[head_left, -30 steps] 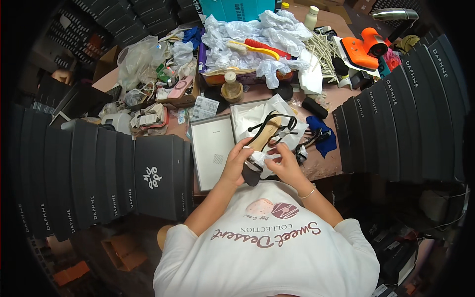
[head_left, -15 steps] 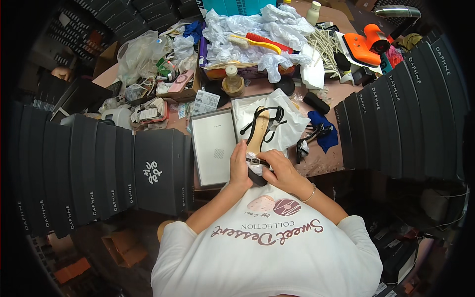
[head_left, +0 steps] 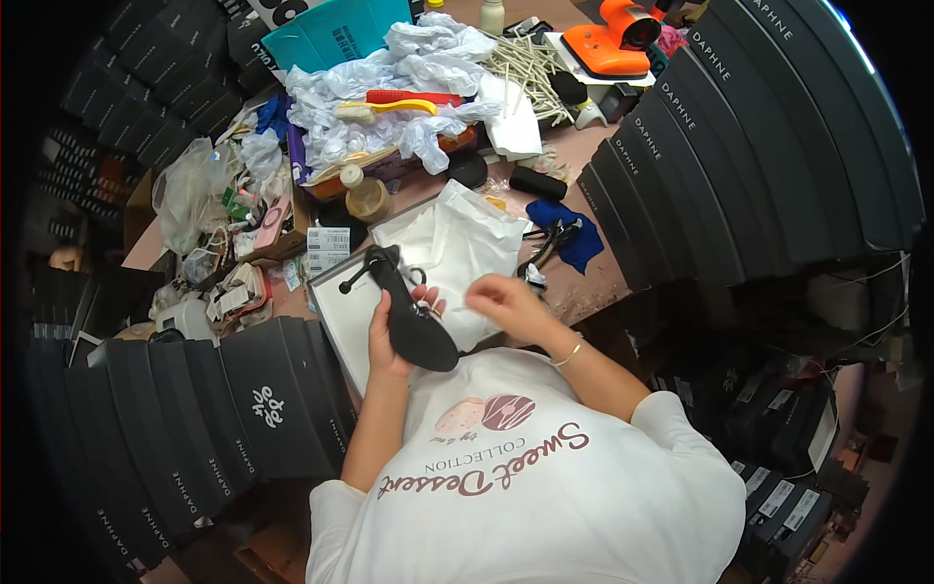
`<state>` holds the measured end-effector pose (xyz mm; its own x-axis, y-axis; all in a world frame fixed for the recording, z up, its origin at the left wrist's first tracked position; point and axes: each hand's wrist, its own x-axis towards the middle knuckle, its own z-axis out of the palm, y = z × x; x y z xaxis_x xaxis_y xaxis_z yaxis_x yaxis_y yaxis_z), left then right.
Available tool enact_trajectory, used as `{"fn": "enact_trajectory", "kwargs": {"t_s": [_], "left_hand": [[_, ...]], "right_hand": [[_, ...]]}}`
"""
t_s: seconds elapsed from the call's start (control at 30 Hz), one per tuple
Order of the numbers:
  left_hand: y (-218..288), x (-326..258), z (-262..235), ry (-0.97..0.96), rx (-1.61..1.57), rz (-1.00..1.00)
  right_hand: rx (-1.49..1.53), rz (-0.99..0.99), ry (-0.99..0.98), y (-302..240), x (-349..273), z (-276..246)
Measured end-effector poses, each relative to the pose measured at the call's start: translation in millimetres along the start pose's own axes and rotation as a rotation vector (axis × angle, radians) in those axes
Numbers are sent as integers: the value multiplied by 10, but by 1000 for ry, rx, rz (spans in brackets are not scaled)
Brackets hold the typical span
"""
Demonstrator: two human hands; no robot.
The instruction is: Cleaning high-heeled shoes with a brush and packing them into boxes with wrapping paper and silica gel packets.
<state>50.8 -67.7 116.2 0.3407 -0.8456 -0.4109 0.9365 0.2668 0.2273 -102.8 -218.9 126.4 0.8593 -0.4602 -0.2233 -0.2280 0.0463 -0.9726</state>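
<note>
My left hand (head_left: 387, 333) grips a black strappy sandal (head_left: 409, 313) by its side, with the dark sole turned up toward me and the straps pointing away. My right hand (head_left: 506, 304) hovers just right of the shoe over a white dust bag (head_left: 457, 243), fingers loosely curled and holding nothing I can see. Under both hands lies an open white shoe box (head_left: 341, 311) on the cluttered worktable.
Rows of black shoe boxes stand at the left (head_left: 195, 419) and right (head_left: 759, 146). Crumpled white wrapping (head_left: 370, 88), a yellow and red brush (head_left: 389, 102), a small bottle (head_left: 362, 192), a blue cloth (head_left: 569, 229) and an orange tool (head_left: 618, 39) crowd the far table.
The sandal has been turned over, so its black sole now faces up instead of the tan insole. My right hand has come off the shoe and moved right.
</note>
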Motion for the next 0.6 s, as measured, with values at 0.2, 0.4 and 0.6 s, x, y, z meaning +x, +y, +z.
{"fn": "enact_trajectory", "kwargs": {"t_s": [0.2, 0.4, 0.6], "left_hand": [[488, -10, -296, 58, 125, 68], [314, -58, -171, 149, 179, 69], [76, -155, 102, 54, 332, 29]], "right_hand": [[-624, -142, 340, 1524, -315, -841], [-381, -97, 427, 1573, -140, -744], [782, -187, 494, 698, -149, -1138]]}}
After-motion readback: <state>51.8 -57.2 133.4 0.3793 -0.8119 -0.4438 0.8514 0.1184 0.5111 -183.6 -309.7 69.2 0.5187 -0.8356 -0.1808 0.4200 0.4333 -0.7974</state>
